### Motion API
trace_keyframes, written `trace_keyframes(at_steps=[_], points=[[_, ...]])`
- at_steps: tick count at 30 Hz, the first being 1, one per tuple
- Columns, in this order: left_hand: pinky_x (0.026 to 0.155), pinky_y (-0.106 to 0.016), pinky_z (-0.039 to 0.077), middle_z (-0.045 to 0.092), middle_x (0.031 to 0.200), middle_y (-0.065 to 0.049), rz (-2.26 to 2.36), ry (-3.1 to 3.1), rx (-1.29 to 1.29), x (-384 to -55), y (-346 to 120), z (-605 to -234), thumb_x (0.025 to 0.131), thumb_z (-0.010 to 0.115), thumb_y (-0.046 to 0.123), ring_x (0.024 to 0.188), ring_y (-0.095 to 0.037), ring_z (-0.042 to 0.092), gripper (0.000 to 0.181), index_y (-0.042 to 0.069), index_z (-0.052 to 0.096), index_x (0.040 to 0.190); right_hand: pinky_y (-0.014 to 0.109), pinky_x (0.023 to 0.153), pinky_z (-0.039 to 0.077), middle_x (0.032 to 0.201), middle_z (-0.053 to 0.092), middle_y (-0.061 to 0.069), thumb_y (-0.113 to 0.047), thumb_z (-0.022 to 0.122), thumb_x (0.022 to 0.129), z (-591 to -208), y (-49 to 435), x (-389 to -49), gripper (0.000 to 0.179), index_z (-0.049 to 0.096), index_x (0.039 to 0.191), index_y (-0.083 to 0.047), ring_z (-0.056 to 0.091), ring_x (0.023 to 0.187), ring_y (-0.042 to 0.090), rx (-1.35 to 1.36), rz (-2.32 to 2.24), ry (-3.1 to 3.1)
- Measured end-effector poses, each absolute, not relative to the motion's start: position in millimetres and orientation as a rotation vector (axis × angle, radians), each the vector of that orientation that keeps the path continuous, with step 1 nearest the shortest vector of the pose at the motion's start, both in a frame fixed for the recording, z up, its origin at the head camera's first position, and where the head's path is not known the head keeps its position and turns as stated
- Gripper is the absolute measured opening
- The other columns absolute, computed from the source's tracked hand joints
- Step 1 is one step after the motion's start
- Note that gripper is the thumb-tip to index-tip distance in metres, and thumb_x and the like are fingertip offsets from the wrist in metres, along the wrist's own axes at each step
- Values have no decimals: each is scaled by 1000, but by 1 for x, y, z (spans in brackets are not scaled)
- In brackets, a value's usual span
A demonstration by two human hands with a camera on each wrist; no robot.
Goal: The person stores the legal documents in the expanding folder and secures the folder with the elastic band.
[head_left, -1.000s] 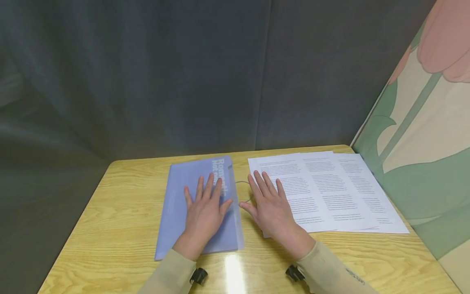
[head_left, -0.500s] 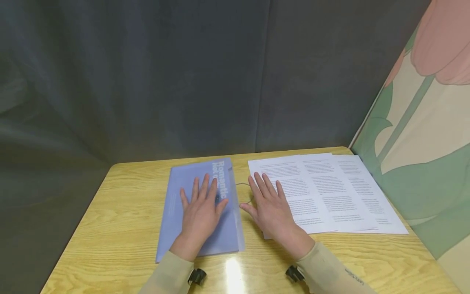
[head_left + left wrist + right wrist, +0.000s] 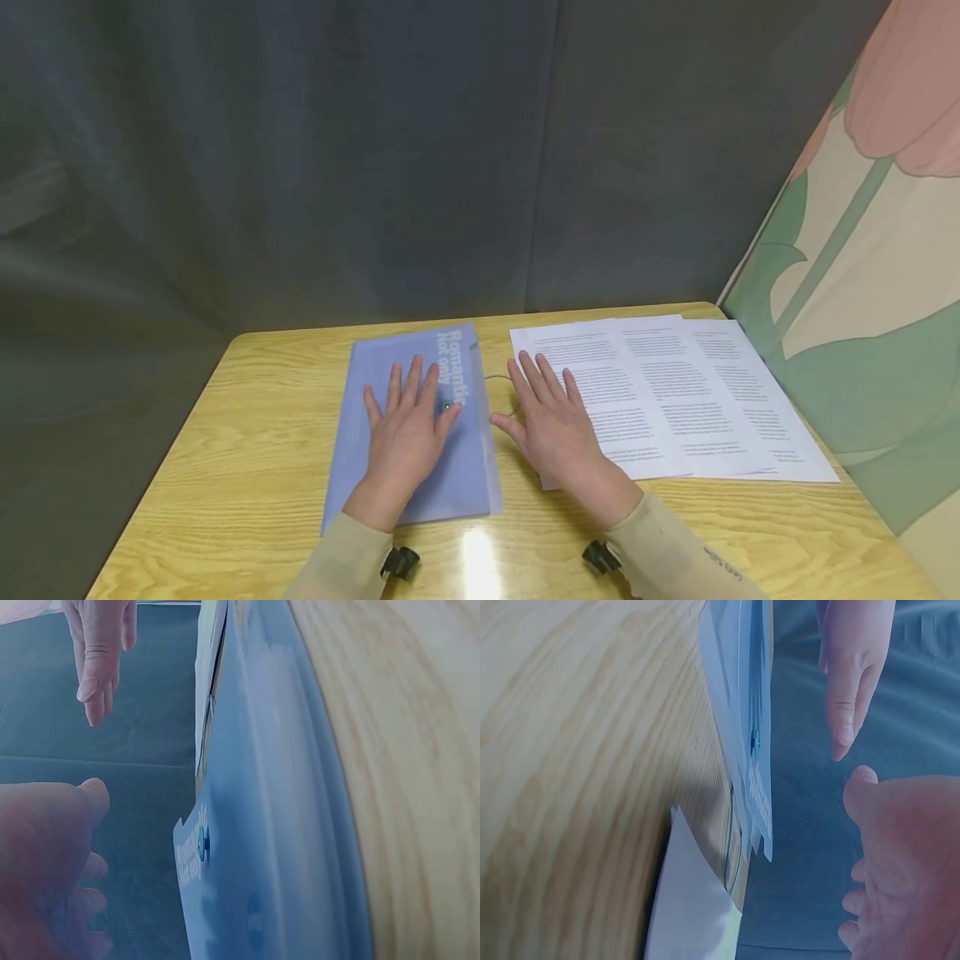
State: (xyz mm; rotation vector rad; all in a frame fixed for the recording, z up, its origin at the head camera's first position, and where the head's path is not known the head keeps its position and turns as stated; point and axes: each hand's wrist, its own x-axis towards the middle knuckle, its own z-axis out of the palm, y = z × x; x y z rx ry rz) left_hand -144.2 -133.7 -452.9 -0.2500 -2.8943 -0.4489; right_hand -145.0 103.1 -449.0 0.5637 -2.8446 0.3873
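Note:
A translucent blue plastic document folder (image 3: 420, 483) with white lettering lies flat on the table. Near the lettering is a small button (image 3: 447, 406), and a thin cord (image 3: 498, 377) loops out past the folder's right edge. My left hand (image 3: 405, 442) hovers palm down above the folder, fingers straight and spread; in the left wrist view a gap shows between hand and folder (image 3: 240, 795). My right hand (image 3: 555, 429) hovers too, fingers straight, over the left edge of the printed sheets (image 3: 652, 392). Neither hand holds anything.
Several printed sheets overlap in a fan on the right side of the wooden table (image 3: 240, 433). A dark curtain (image 3: 390, 167) hangs behind the table, and a flower-patterned cloth (image 3: 885, 333) hangs along the right.
My left hand has shifted slightly to the left, uncovering the button and more of the lettering. The right hand has stayed nearly still; folder and sheets lie as before.

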Motion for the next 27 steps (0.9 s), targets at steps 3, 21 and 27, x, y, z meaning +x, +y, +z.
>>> trace_keyframes(at_steps=[3, 21, 27], points=[[123, -81, -1, 23, 180, -15, -460, -2911, -238, -145, -136, -452, 111, 57, 56, 167, -43, 8, 77, 12, 40, 171, 65, 130, 18, 178, 29, 17, -56, 61, 109, -449, 101, -146, 86, 33, 172, -5, 23, 165, 40, 564, 416, -2854], [123, -81, 3, 21, 181, -15, -489, -2954, -165, -148, -154, -455, 112, 58, 54, 167, -43, 7, 75, 12, 40, 171, 65, 130, 16, 179, 28, 16, -55, 60, 110, -453, 90, -151, 84, 33, 172, -5, 20, 166, 39, 612, 475, -2924], [122, -82, 6, 23, 180, -16, -497, -2940, -163, -150, -159, -460, 112, 58, 53, 167, -44, 10, 75, 11, 40, 171, 66, 130, 18, 178, 30, 17, -51, 63, 110, -456, 83, -152, 82, 34, 171, -4, 22, 166, 39, 620, 516, -2919]])
